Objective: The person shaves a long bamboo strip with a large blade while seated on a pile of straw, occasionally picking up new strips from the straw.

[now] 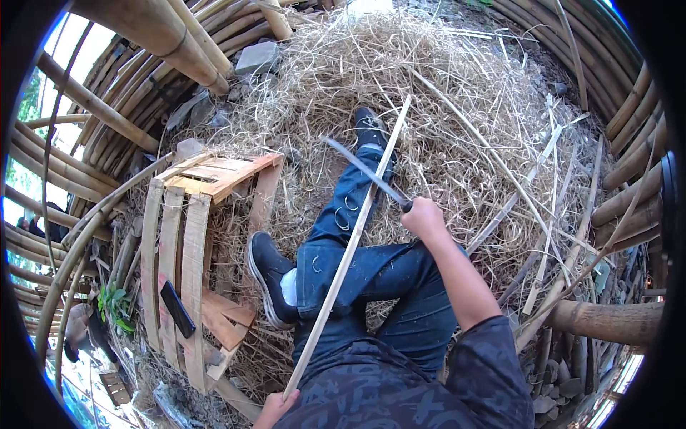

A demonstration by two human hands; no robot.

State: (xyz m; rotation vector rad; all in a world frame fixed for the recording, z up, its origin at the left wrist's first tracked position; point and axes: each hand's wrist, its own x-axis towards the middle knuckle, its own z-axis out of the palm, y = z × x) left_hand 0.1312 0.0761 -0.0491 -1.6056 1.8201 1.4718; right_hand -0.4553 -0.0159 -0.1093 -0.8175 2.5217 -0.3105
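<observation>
Head view, left hand: at the lower edge, the left hand (277, 409) has its fingers closed around the near end of the pale strip; part of the hand is cut off by the picture's edge.
Right hand: farther forward and to the right, the right hand (424, 219) is wrapped around the dark handle of a knife (363, 168).
Pale strip: the long, straight pale strip (336, 282) slants forward from the left hand, over the blue trousers (393, 268), its far end beyond the right hand.
Blade: points forward and left from the right hand, crossing the strip; whether the two touch, I cannot tell.
Shoes: one dark shoe (275, 279) forward of the left hand, the other (369, 129) beyond the right hand.
Crate: a slatted wooden crate (170, 236) forward and left of the left hand, a dark phone (178, 309) on its slats.
Shavings: a pile of curly shavings (329, 71) spreads beyond both hands.
Loose strips: several loose strips (475, 137) lie forward and right of the right hand.
Bamboo: a thick pole (607, 322) well to the right of the right hand.
</observation>
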